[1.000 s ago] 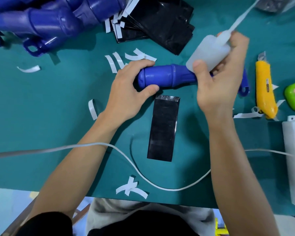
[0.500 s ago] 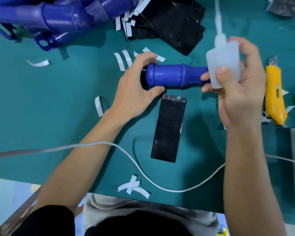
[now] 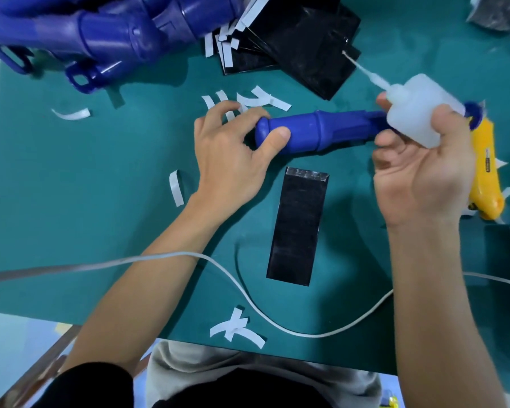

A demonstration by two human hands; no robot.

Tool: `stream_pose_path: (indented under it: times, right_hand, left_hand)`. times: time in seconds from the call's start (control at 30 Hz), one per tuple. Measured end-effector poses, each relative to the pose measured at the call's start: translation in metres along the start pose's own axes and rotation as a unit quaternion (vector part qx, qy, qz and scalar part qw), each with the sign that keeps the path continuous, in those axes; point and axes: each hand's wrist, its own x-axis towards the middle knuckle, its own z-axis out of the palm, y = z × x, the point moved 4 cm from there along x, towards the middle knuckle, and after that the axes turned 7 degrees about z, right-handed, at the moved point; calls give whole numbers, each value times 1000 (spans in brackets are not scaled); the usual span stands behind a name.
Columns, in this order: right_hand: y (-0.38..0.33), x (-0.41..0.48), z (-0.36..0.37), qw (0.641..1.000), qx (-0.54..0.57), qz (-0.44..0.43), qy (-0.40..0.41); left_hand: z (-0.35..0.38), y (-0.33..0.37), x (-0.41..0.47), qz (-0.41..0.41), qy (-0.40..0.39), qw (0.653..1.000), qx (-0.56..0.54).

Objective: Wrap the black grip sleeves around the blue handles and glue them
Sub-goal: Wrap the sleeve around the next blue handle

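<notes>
Head view: the glue bottle has tipped since half a second ago; its nozzle now slants up-left, no longer upright
Left hand: thumb and forefinger pinch the rounded end of the blue handle; other fingers spread
Right hand: curled round the bottle, at the handle's other end
Sleeve: the black grip sleeve lies flat on the surface, just below the handle, untouched

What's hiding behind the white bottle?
The blue handle runs behind the bottle; its ring end peeks out past it. The stretch between is covered. The right hand holds the bottle.
</notes>
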Motion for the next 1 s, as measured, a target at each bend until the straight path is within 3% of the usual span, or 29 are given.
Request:
stream_pose_path:
  times: [0.23, 0.33, 0.53, 0.63, 0.73, 1.0]
  right_hand:
    - [12, 3, 3, 999, -39, -34, 13]
    - [13, 5, 0, 999, -10, -27, 22]
    - [12, 6, 2, 997, 71, 1, 26]
    - [11, 2, 2, 998, 38, -22, 39]
    - [3, -6, 8, 994, -11, -86, 59]
    - [3, -11, 45, 981, -145, -132, -13]
  left_hand:
    - [-1, -1, 0, 37, -15, 999, -26]
    - [3, 0, -3, 57, -47, 997, -12]
    - [4, -13, 4, 39, -97, 988, -115]
    - [5, -13, 7, 57, -152, 976, -148]
    - [8, -8, 5, 81, -158, 973, -146]
    - [7, -5, 2, 72, -146, 977, -140]
